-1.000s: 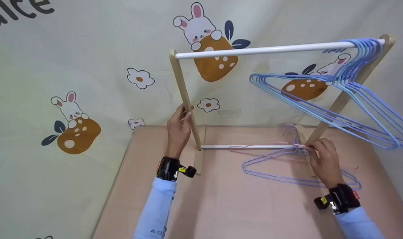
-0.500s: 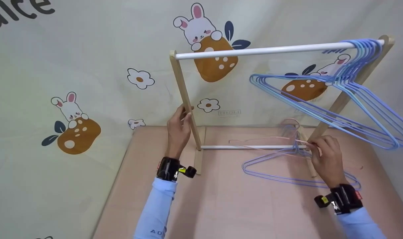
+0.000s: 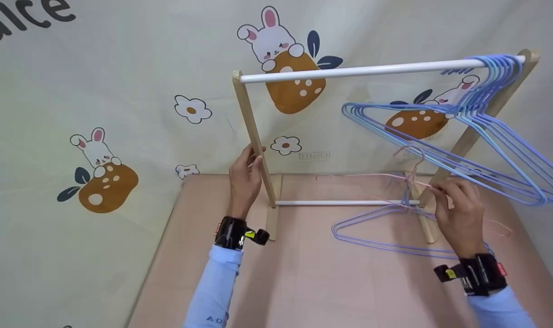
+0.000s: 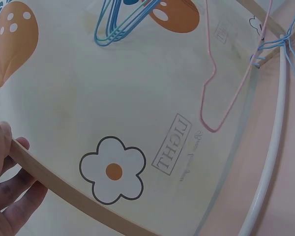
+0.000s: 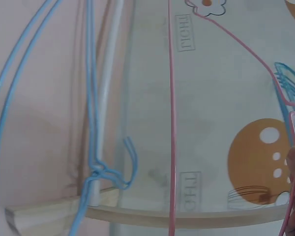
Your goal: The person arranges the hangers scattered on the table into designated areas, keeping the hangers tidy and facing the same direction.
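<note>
Lone hanger [image 5: 172,123]: plain pink. Upper hangers [image 3: 479,111]: mixed blues, pale to deep. Lower hangers [image 5: 95,172]: violet-blue in the head view, lighter in the wrist view. Rails [image 3: 358,72]: white; uprights [image 3: 248,111]: pale wood. Tabletop [image 3: 326,278]: pinkish beige. Backdrop [image 3: 135,73]: off-white, printed with white rabbits [image 3: 271,44], white-spotted orange-brown fruits [image 3: 294,98], dark blue leaves [image 3: 313,43] and brown-centred white flowers [image 3: 193,109]. Sleeves [image 3: 212,287]: light blue.
</note>
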Demonstrator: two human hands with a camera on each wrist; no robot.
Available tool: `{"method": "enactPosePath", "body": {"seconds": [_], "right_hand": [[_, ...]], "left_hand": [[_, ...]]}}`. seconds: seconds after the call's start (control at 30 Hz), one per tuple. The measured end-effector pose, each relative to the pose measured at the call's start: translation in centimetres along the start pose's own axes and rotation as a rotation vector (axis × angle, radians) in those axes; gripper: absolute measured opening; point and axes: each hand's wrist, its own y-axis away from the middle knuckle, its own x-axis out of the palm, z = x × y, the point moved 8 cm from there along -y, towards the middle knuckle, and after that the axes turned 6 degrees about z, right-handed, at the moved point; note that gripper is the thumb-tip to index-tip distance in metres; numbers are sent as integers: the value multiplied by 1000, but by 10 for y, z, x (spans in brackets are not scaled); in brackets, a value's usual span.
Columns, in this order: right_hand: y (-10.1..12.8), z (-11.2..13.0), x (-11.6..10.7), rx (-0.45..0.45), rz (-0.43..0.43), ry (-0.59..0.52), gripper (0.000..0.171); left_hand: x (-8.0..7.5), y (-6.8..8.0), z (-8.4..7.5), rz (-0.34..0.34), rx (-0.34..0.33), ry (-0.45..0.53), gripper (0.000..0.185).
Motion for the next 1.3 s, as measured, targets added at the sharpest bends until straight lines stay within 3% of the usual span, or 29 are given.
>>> {"method": "enactPosePath", "body": {"seconds": [0.3,0.53,0.77,0.9,1.3], "right_hand": [[-17,18,-21,34,-43,56,10],[-30,26,-36,52,-89,62,9],[-43,25,-49,108,-126,74,10],[-52,27,-57,97,-161,68,9],[-76,56,-77,106,-201,111,13]], "left_hand": [[1,0,2,-1,-4,19,34],[-5,2,-35,2,-7,35,33],[-6,2,-35,1,-2,32,33],[-6,1,-37,1,4,14,32],[-6,2,-37,9,-9,18,32]]}}
